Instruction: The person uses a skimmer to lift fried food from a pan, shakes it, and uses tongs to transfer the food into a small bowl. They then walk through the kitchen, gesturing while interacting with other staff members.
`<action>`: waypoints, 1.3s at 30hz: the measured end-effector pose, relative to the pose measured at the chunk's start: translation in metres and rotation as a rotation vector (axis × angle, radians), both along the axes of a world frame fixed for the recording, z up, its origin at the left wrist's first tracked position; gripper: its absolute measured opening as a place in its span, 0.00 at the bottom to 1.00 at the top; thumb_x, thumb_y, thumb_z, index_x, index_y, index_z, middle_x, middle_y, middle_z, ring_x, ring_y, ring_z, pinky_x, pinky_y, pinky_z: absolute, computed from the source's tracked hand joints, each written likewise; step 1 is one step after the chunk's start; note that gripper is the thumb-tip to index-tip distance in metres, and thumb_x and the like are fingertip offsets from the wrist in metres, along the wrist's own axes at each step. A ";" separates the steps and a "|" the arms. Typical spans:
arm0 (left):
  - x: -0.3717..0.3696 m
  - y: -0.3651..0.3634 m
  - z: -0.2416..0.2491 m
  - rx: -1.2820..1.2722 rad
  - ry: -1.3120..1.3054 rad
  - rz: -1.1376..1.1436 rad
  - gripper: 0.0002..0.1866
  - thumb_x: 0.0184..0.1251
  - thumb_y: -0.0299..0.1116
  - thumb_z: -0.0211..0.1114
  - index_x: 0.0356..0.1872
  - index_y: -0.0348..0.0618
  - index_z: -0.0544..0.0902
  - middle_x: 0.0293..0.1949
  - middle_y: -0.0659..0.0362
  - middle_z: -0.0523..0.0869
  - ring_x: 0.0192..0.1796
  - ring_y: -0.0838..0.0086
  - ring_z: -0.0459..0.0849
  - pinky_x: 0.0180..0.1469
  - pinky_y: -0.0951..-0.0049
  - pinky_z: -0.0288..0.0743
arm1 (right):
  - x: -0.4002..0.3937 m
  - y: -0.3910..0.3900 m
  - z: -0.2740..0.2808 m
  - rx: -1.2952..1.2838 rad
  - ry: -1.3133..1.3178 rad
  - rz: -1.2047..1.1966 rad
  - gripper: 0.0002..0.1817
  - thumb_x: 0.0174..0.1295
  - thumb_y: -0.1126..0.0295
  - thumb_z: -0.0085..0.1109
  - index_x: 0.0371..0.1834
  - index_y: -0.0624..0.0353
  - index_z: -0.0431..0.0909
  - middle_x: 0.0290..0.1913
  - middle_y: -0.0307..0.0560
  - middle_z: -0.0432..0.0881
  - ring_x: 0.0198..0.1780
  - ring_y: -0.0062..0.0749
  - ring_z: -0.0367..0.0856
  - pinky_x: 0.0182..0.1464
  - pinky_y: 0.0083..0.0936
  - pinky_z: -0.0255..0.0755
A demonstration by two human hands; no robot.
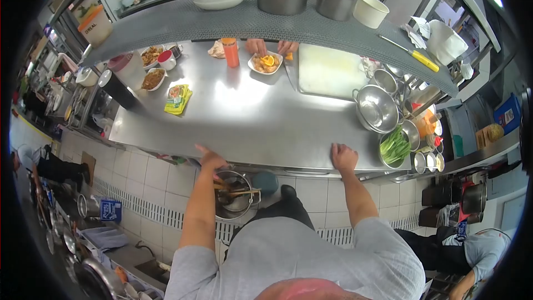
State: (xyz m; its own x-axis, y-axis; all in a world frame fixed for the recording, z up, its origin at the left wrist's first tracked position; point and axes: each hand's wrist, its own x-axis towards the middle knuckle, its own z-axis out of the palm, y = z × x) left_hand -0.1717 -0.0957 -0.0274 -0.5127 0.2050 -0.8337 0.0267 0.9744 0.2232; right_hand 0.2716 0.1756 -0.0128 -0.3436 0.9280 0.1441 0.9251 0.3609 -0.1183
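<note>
My left hand (pixel 211 159) is at the front edge of the steel table (pixel 261 128), its index finger stretched out over the edge, holding nothing I can see. Below it on the floor stands a metal pot (pixel 233 209) with wooden-handled utensils inside. My right hand (pixel 345 157) rests on the table's front edge with its fingers curled in and nothing visible in them. To its right is a bowl of green vegetables (pixel 395 147). Across the table, another person's hands (pixel 257 46) work at a white bowl of food (pixel 265 63) with orange slices.
Yellow packets (pixel 177 99), a black cylinder (pixel 117 90) and an orange bottle (pixel 230 53) stand on the table. A white cutting board (pixel 330 69) lies at the back, with metal colanders (pixel 377 108) at right. An overhead shelf (pixel 166 29) holds pots and dishes. Other people stand around.
</note>
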 end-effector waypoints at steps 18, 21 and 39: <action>0.020 -0.008 0.017 0.086 0.165 0.065 0.79 0.55 0.29 0.79 0.69 0.47 0.03 0.40 0.34 0.86 0.27 0.53 0.90 0.31 0.55 0.90 | 0.007 -0.001 -0.012 0.015 -0.008 0.011 0.27 0.74 0.44 0.48 0.32 0.56 0.84 0.30 0.55 0.88 0.36 0.53 0.88 0.46 0.47 0.76; 0.028 -0.004 0.048 0.076 0.083 0.098 0.79 0.54 0.28 0.78 0.68 0.46 0.02 0.42 0.34 0.86 0.28 0.52 0.90 0.31 0.55 0.90 | 0.007 0.000 -0.015 0.016 -0.005 0.009 0.27 0.73 0.45 0.49 0.31 0.56 0.84 0.30 0.55 0.88 0.36 0.53 0.88 0.45 0.46 0.76; 0.040 -0.004 0.060 0.054 0.143 0.075 0.75 0.57 0.31 0.76 0.70 0.38 0.06 0.40 0.31 0.86 0.26 0.52 0.90 0.41 0.60 0.91 | 0.008 -0.001 -0.014 0.022 0.017 0.019 0.26 0.74 0.46 0.48 0.30 0.53 0.84 0.29 0.51 0.88 0.35 0.51 0.88 0.44 0.45 0.75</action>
